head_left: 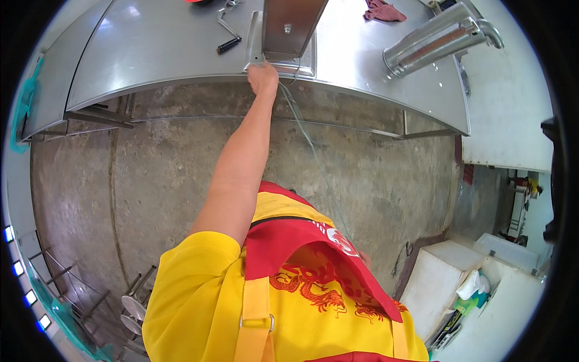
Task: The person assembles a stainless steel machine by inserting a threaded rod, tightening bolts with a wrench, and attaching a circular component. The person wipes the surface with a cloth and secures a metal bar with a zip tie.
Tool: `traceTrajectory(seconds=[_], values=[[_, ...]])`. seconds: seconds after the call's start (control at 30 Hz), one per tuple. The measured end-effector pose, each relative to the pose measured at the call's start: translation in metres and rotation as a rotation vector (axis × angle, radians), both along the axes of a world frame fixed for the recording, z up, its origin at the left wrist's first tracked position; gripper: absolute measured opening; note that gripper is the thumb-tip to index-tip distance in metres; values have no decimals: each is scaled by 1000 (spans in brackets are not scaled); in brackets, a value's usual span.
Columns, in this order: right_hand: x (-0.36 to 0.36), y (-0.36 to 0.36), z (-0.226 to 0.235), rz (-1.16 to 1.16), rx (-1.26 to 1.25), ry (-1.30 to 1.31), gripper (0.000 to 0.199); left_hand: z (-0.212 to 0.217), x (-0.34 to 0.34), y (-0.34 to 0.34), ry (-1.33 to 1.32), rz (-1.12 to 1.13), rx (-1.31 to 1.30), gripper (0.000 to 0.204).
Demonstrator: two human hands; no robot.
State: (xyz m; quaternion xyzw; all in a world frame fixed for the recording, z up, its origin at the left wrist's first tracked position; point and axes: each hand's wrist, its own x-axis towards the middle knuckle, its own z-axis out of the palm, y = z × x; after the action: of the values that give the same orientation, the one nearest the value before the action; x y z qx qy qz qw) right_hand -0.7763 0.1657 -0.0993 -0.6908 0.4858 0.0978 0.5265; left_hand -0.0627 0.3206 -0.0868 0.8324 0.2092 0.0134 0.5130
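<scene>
We read the step in hand as a grip at the near edge of the worktop (151,54). The left hand (263,77) is stretched to full arm's length and meets the near corner of the base plate (309,59), from which a flat metal upright (289,24) rises.

Fingers: seen from the back of the hand, they are curled and pressed together against the plate corner. We cannot tell whether they pinch anything. A thin cable (310,145) leaves the hand on its right side and hangs down toward the concrete floor (169,181). It touches or passes just beside the fingers, and we cannot tell which.

The right hand is not in view, being hidden below the red apron (289,241).

In our judgement, any further move here calls for a closer stance, since the arm has no reach left, and for slack in the cable so that it does not snag on the worktop edge.

Well apart from the hand lie a black-handled tool (229,43) to the left of the plate, a red cloth (383,11) and a large metal tube (434,42) to the right
</scene>
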Motion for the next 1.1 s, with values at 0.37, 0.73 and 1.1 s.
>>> traceTrajectory(seconds=[0.37,0.73,1.1], values=[[-267,44,80,-352,-61,438,23,30,-37,-18,244,-46,-517,30],[-384,23,158,-573,-302,721,44,-9,-45,48,382,-107,-1241,12],[-203,-140,127,331,-460,295,83,-19,-130,16,189,4,-1362,24]])
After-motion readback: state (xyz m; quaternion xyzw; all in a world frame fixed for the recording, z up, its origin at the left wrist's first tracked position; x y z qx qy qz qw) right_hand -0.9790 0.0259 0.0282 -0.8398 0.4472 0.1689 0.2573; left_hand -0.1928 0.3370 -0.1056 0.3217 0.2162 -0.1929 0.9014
